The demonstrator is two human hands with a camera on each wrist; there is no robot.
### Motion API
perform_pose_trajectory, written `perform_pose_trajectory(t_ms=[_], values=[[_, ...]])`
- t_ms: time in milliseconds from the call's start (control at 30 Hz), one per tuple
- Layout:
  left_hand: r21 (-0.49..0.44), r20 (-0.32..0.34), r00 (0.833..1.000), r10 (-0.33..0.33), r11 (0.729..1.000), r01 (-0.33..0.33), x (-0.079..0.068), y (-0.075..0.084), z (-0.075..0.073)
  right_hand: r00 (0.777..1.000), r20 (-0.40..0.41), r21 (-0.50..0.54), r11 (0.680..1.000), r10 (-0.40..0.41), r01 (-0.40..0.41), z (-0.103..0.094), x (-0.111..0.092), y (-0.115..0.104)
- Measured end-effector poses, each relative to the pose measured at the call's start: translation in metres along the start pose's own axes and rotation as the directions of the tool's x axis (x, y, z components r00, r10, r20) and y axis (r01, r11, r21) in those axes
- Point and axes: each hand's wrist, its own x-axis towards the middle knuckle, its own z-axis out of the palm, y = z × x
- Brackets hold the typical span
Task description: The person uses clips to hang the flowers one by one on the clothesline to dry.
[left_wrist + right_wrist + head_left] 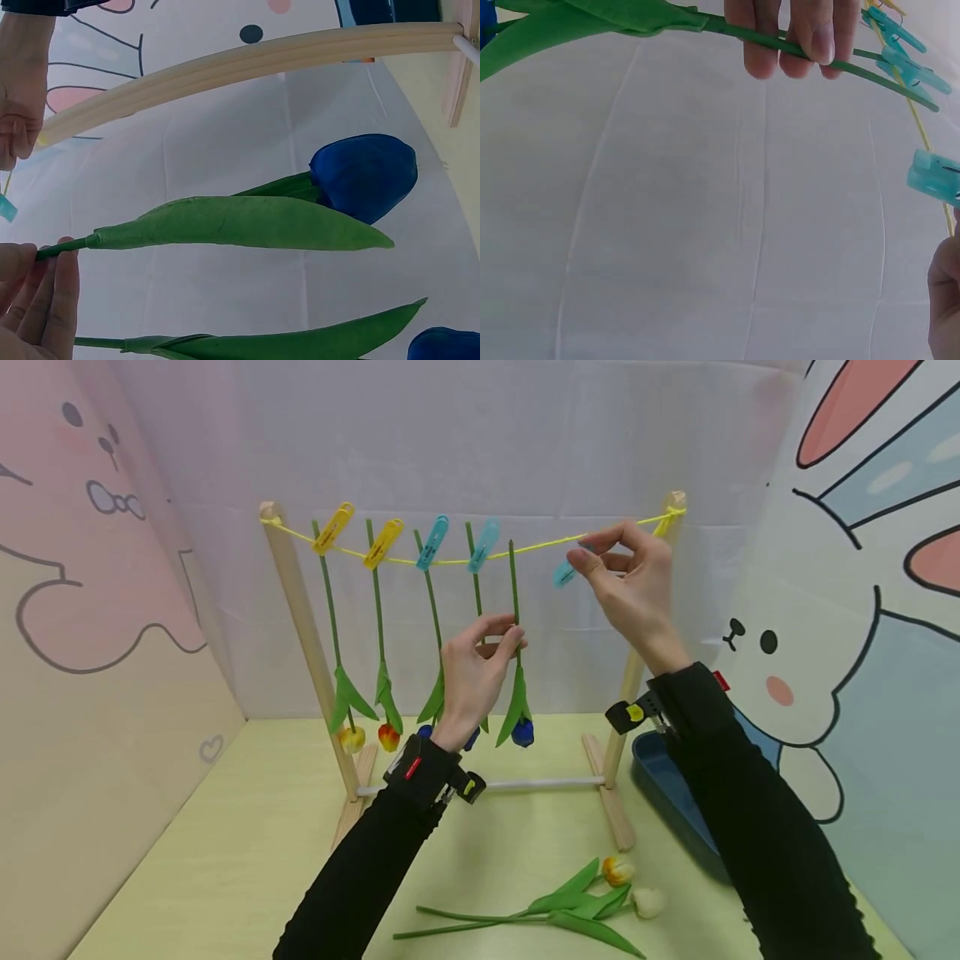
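Note:
In the head view my left hand (476, 668) pinches the green stem of a blue artificial tulip (522, 732), which hangs flower-down with its stem end by the yellow string (555, 541). The left wrist view shows its large blue bloom (367, 176) and long leaf. My right hand (633, 581) pinches a light blue clothespin (564, 574) near the string, to the right of that stem. In the right wrist view this clothespin (934, 178) sits apart from the stem tip. Fingertips partly cover the clothespin.
Several tulips hang from the string by yellow clothespins (384, 544) and blue clothespins (432, 542). A wooden frame (300, 610) carries the string. Loose tulips (577, 906) lie on the table in front. At the right stands a dark blue tray (675, 793), partly behind my right arm.

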Motion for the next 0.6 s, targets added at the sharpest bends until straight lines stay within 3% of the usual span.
perform_pose_trajectory(t_ms=[167, 433, 600], values=[[0.016, -0.015, 1.000, 0.017, 1.000, -0.017, 0.005, 0.000, 0.003, 0.999, -0.031, 0.009, 1.000, 0.013, -0.013, 0.007, 0.011, -0.008], [0.182, -0.054, 0.994, 0.091, 0.980, -0.079, 0.011, 0.003, 0.006, 0.997, -0.031, -0.015, 0.998, 0.066, -0.067, 0.017, 0.025, -0.020], [0.198, -0.066, 0.993, 0.094, 0.977, -0.079, 0.014, 0.005, 0.007, 0.997, -0.050, 0.034, 0.998, 0.055, -0.053, 0.022, 0.031, -0.021]])
